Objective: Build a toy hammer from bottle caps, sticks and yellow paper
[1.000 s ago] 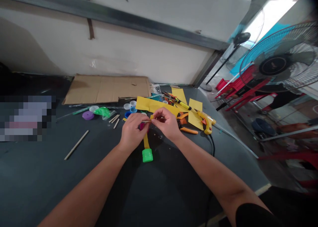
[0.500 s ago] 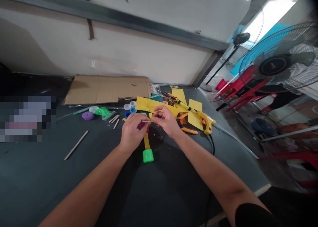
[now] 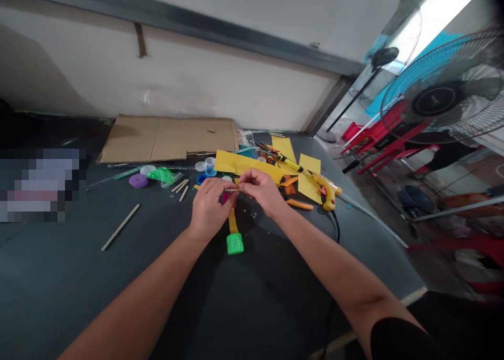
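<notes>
A thin wooden stick lies level, pinched between the left hand and right hand, above a yellow paper strip ending at a bright green plastic cap.

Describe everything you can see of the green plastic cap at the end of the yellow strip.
The bright green plastic cap is a short, glossy cylinder with fine ribs around its side, lying on the dark tabletop near the left hand, not touching it. The narrow yellow strip meets its far end and runs away toward the hands. Nothing else visibly touches it.
</notes>
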The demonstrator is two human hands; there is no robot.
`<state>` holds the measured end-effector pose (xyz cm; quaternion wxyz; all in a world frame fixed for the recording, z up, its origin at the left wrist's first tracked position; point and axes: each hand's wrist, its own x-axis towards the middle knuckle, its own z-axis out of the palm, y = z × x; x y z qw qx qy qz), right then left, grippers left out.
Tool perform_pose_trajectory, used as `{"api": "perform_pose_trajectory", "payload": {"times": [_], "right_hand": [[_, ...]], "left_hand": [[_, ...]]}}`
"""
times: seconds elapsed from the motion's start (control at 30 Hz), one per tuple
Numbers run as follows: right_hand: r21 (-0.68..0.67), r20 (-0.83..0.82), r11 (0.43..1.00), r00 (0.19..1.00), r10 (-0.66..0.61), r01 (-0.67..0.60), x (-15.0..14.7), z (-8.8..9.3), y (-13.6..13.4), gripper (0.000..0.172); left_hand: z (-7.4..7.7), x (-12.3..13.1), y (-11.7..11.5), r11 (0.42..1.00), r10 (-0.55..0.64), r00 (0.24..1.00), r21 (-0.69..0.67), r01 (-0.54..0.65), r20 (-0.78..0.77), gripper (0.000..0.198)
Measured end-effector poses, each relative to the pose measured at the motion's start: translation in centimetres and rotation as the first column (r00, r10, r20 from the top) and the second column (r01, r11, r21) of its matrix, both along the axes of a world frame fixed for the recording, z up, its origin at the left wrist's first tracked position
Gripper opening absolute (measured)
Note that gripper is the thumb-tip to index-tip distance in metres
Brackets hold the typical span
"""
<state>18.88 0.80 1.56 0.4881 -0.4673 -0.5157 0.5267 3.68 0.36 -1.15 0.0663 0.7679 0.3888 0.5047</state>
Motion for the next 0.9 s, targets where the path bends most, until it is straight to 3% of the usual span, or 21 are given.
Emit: {"api": "perform_pose_trajectory", "payload": {"times": [0.5, 0.9], "right_hand": [[-0.159, -0.073, 0.987, 0.997, 0.023, -0.034, 0.3, -0.7, 0.2, 0.014], [-0.112, -0.083, 0.994, 0.997, 0.0, -0.009, 0.5, -0.7, -0.2, 0.027]], "left_hand": [[0.1, 0.0, -0.1, 1.0, -0.003, 1.0, -0.006, 0.002, -0.024, 0.005], [-0.4, -0.1, 0.1, 0.998, 0.038, 0.999, -0.045, -0.038, -0.01, 0.005]]}}
